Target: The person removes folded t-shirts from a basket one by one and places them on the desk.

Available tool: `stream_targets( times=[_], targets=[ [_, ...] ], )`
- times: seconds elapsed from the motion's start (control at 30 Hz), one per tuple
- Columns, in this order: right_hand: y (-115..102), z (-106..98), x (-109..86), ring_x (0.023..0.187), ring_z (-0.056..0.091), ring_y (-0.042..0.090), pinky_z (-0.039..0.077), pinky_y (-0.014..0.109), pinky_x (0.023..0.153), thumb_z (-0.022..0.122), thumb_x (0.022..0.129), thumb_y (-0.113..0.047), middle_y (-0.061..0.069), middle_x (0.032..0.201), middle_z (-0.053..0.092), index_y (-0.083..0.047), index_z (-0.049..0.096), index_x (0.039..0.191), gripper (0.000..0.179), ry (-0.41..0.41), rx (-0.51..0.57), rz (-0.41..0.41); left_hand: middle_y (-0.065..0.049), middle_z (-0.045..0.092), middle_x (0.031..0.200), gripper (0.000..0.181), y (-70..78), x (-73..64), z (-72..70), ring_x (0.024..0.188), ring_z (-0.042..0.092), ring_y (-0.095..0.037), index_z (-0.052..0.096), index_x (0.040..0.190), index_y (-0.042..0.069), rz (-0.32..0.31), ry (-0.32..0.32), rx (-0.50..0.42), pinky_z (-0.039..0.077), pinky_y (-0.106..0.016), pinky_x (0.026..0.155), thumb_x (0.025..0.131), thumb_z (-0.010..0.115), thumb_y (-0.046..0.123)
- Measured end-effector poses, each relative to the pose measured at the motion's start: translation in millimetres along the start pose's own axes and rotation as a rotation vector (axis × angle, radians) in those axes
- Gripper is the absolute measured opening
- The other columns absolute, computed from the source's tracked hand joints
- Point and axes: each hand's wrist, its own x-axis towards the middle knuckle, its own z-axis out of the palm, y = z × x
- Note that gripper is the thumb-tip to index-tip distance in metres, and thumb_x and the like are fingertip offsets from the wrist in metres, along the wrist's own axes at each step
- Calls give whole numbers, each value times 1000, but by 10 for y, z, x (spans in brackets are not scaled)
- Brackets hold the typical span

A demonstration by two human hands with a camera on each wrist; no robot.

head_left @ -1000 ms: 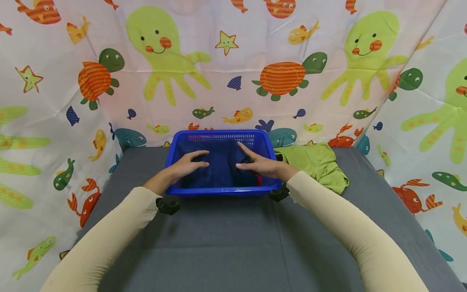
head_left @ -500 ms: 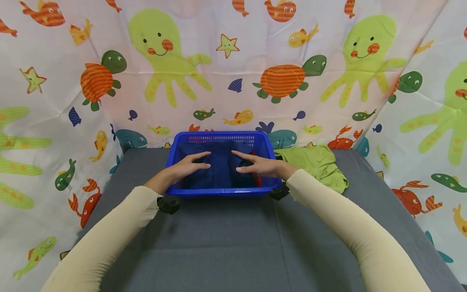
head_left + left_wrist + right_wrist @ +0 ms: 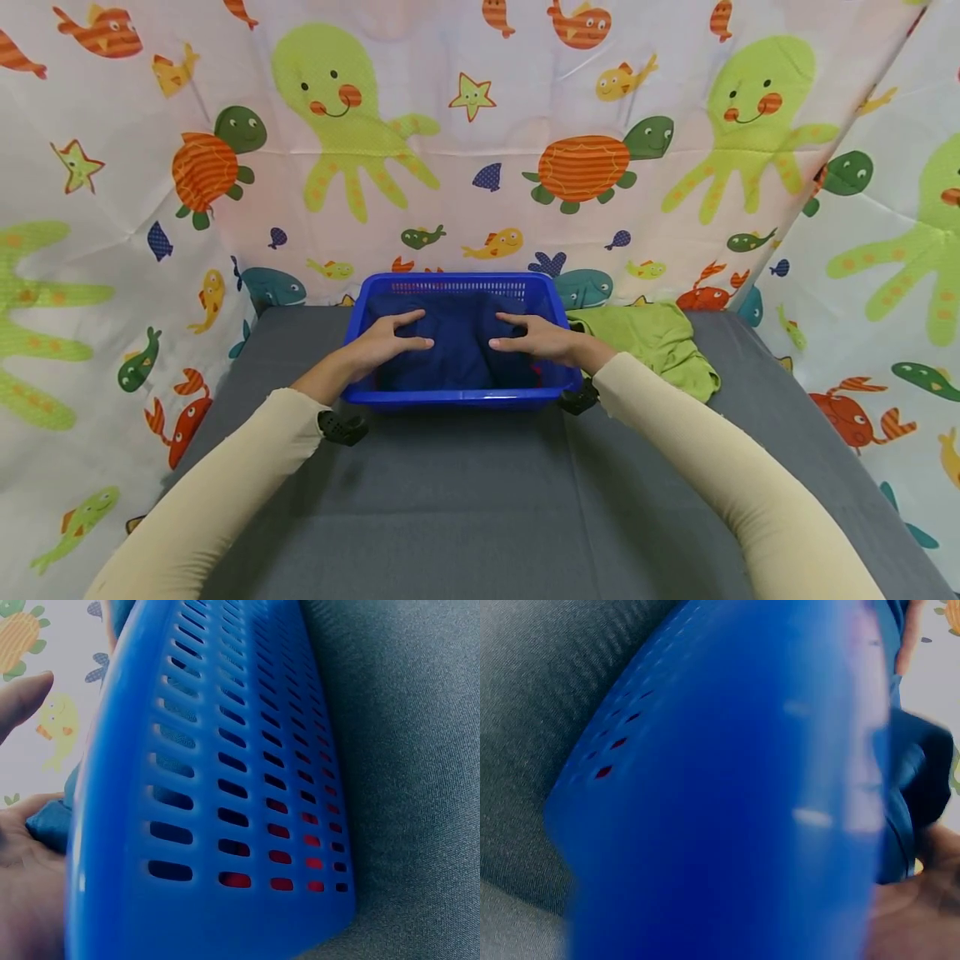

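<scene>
Tabletop, basket mid-frame; left hand, right hand spread at navy cloth, likely settling it; next wants even pressure.

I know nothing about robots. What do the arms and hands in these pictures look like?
They are a person's. The left hand and right hand wear no gloves. Plain, long cream sleeves reach nearly to the wrists, with slightly uneven edges. A small black device shows at each wrist.
</scene>
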Motion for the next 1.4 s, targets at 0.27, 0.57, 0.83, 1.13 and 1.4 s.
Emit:
stream_targets(
  times=[0.27, 0.57, 0.83, 1.13, 1.4],
  targets=[
    [31, -33, 7, 156, 17, 40, 24, 63, 122, 73, 93, -38, 16, 170, 16, -20, 32, 160, 80, 194, -55, -83, -14, 10, 171, 83, 43, -70, -32, 153, 25, -42, 24, 162, 26, 22, 34, -55, 24, -63, 122, 94, 72, 25],
    [56, -124, -45, 157, 12, 38, 23, 63, 122, 75, 93, -25, 13, 170, 15, -27, 36, 158, 76, 204, -39, -132, -13, 13, 171, 83, 20, -87, -88, 154, 24, -41, 26, 162, 26, 83, 50, -62, 26, -62, 122, 94, 71, 13],
    [60, -232, -108, 155, 17, 39, 26, 62, 121, 72, 92, -5, 14, 170, 15, -25, 27, 162, 86, 147, -53, -204, -14, 15, 170, 81, 46, -111, -103, 153, 27, -41, 29, 161, 28, 72, 32, -69, 30, -61, 120, 94, 71, 12],
    [64, -314, -176, 152, 24, 38, 34, 59, 118, 72, 93, -11, 16, 167, 23, -24, 43, 155, 70, 138, -33, -193, -15, 13, 170, 80, 57, -166, -150, 154, 22, -43, 28, 161, 27, 94, 25, -65, 29, -64, 119, 95, 70, 12],
    [-32, -412, -290, 154, 23, 37, 36, 58, 118, 73, 94, -16, 11, 170, 16, -27, 43, 155, 69, 160, 25, -161, -13, 12, 171, 79, 156, -221, -239, 155, 20, -42, 29, 161, 29, 146, 25, -63, 25, -64, 121, 95, 70, 13]
  ],
)
